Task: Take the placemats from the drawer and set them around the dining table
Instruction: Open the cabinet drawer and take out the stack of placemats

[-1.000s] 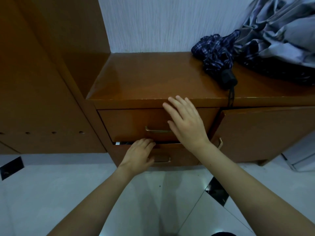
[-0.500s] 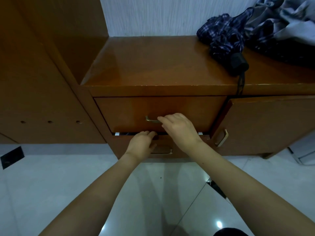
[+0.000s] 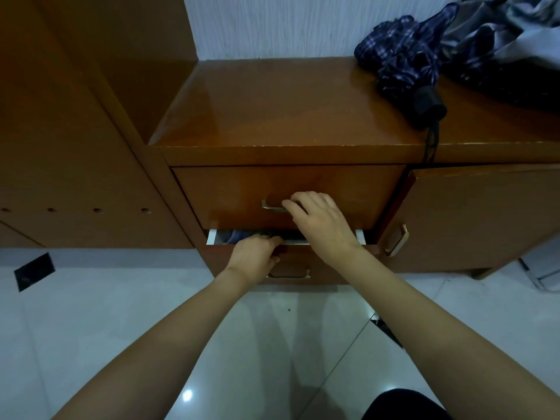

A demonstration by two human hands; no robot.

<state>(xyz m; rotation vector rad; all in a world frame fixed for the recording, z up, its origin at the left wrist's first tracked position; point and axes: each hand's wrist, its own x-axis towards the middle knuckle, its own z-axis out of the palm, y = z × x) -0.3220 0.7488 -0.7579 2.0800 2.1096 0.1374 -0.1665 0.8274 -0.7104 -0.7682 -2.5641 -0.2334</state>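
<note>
Against the wall, a wooden cabinet (image 3: pixel 288 116) holds two drawers. The top drawer (image 3: pixel 288 197) is closed; the right hand (image 3: pixel 321 219) curls its fingers around the brass handle (image 3: pixel 272 207), apparently to pull. The lower drawer (image 3: pixel 285 237) sits slightly open, gripped at its edge by the left hand (image 3: pixel 253 256). Placemats aren't clearly visible; some fabric shows inside.

The lower drawer (image 3: pixel 318 265) shows only a narrow slot beneath the upper drawer (image 3: pixel 230 195) front, and the left hand (image 3: pixel 254 256) fills part of it. A folded umbrella (image 3: pixel 403 68) crowds the surface (image 3: pixel 272 107) at right.
</note>
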